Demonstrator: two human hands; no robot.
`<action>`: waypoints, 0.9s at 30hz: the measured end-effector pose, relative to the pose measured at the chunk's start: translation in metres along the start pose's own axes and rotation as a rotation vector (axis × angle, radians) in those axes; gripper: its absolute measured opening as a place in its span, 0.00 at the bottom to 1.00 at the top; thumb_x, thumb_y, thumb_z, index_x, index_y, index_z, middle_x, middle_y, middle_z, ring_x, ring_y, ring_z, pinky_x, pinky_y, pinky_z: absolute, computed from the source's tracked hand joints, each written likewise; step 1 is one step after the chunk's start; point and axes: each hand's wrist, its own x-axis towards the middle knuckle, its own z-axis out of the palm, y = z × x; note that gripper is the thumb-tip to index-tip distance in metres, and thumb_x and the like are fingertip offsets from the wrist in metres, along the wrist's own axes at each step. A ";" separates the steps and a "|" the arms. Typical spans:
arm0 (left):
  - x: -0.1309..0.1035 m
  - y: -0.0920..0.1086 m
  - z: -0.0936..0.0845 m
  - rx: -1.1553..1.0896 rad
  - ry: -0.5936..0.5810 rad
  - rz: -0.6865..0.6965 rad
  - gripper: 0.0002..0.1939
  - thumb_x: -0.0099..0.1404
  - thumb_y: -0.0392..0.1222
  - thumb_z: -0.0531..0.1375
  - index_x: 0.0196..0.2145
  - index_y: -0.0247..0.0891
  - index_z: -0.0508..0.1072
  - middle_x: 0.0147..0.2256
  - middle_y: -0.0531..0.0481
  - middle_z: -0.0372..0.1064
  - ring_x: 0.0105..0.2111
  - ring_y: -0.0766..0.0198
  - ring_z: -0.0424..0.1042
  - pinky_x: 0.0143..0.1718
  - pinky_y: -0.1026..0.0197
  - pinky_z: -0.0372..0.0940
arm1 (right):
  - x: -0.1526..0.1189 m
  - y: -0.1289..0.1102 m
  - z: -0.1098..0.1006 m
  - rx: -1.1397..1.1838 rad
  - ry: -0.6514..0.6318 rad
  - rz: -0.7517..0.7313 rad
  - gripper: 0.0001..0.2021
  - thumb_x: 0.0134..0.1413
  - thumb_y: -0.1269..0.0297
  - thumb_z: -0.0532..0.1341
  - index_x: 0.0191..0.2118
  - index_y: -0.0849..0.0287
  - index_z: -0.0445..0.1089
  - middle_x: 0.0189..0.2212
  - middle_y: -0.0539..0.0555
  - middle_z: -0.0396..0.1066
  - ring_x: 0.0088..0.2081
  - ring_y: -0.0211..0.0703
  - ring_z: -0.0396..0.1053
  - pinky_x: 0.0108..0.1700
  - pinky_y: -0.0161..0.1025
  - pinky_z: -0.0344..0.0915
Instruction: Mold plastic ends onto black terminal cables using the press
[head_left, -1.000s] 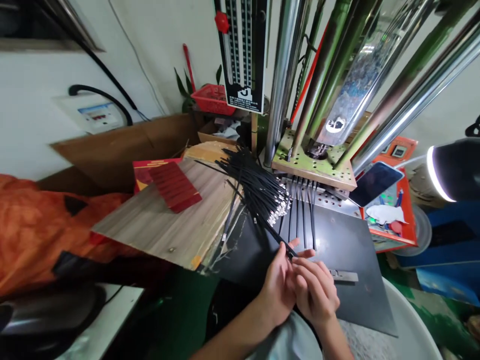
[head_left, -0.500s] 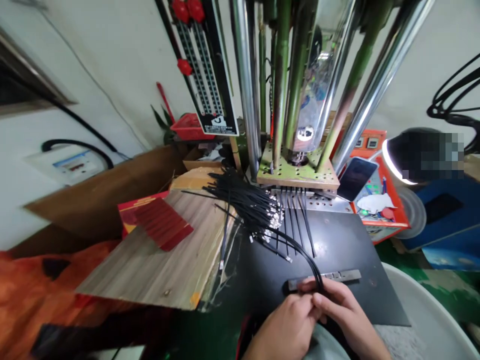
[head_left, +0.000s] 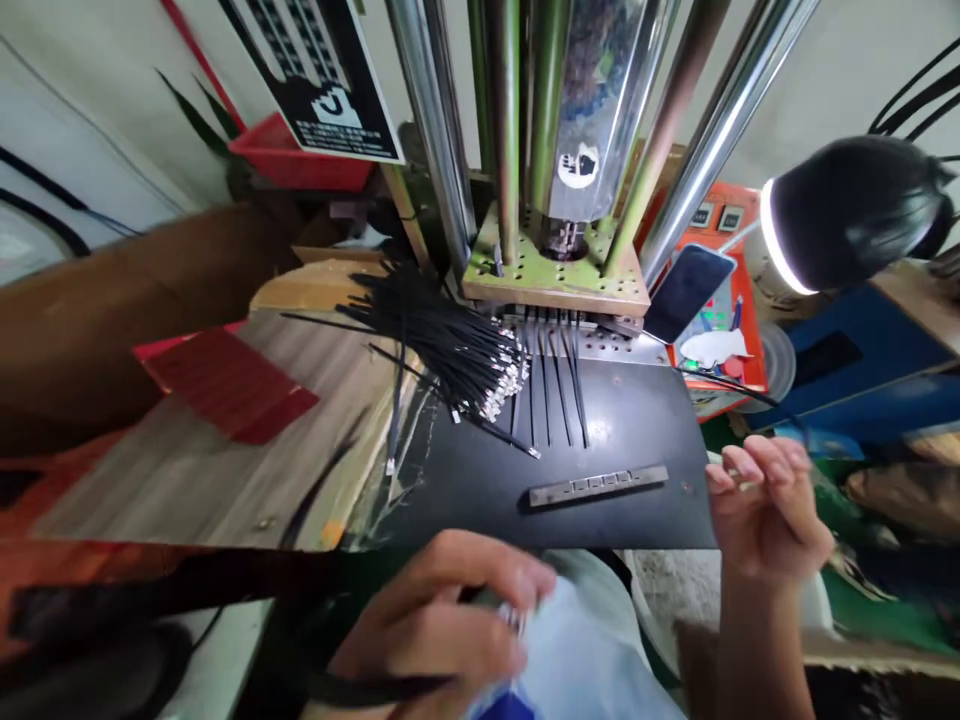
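Note:
Low in front of me, my left hand (head_left: 457,620) is closed round black cables, with small metal connector ends showing between thumb and forefinger. Blurred lengths of these cables (head_left: 324,485) trail off to its left. At the right, my right hand (head_left: 772,510) pinches a black cable (head_left: 739,385) that arcs over to the left above the fingers. Between the hands, a notched metal bar (head_left: 600,486) lies on the black plate (head_left: 472,500). Behind it, several black cables (head_left: 555,385) stick out from under the press. A large heap of black cables (head_left: 442,345) with silvery ends lies to their left.
The press's drilled plate (head_left: 555,290) and columns stand behind. To the left is a wooden board (head_left: 225,460) with a red booklet (head_left: 232,385). On the right are a phone (head_left: 690,290), an orange control box (head_left: 754,330), a lit lamp (head_left: 847,215) and a white tub (head_left: 814,600).
My hands were together over the metal bar with a bunch of cables. Now they are apart, left hand lower left, right hand to the right with one cable. The view has shifted.

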 end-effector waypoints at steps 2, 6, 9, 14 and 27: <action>0.008 -0.013 0.008 0.130 -0.047 0.085 0.18 0.64 0.37 0.59 0.45 0.64 0.77 0.43 0.55 0.77 0.43 0.54 0.76 0.48 0.50 0.70 | 0.002 0.005 0.002 -0.151 -0.146 -0.236 0.06 0.58 0.64 0.63 0.31 0.51 0.65 0.28 0.48 0.61 0.35 0.42 0.72 0.39 0.45 0.76; 0.032 -0.065 0.037 0.105 -0.244 0.018 0.15 0.64 0.32 0.59 0.44 0.47 0.80 0.41 0.47 0.78 0.49 0.52 0.74 0.56 0.51 0.63 | -0.011 0.030 0.004 -0.523 -0.487 -0.475 0.07 0.61 0.72 0.59 0.39 0.54 0.73 0.38 0.54 0.76 0.45 0.50 0.75 0.52 0.56 0.71; 0.038 -0.086 0.058 -0.038 -0.213 -0.155 0.09 0.63 0.35 0.62 0.39 0.39 0.81 0.41 0.42 0.78 0.47 0.51 0.74 0.56 0.52 0.61 | -0.022 0.050 0.001 -0.703 -0.549 -0.385 0.08 0.63 0.71 0.57 0.41 0.55 0.73 0.38 0.54 0.78 0.45 0.48 0.76 0.53 0.51 0.70; 0.035 -0.084 0.072 -0.084 -0.238 -0.210 0.06 0.61 0.36 0.63 0.36 0.38 0.81 0.40 0.39 0.76 0.46 0.51 0.72 0.56 0.53 0.59 | -0.027 0.061 -0.003 -0.768 -0.607 -0.246 0.09 0.63 0.72 0.54 0.37 0.55 0.70 0.35 0.53 0.77 0.43 0.43 0.76 0.49 0.41 0.72; 0.042 -0.085 0.087 0.565 -0.455 0.236 0.12 0.67 0.29 0.49 0.34 0.40 0.70 0.33 0.46 0.70 0.33 0.57 0.69 0.37 0.58 0.62 | -0.027 0.063 -0.005 -0.902 -0.615 -0.428 0.11 0.58 0.78 0.53 0.39 0.55 0.66 0.34 0.52 0.77 0.40 0.42 0.76 0.52 0.45 0.72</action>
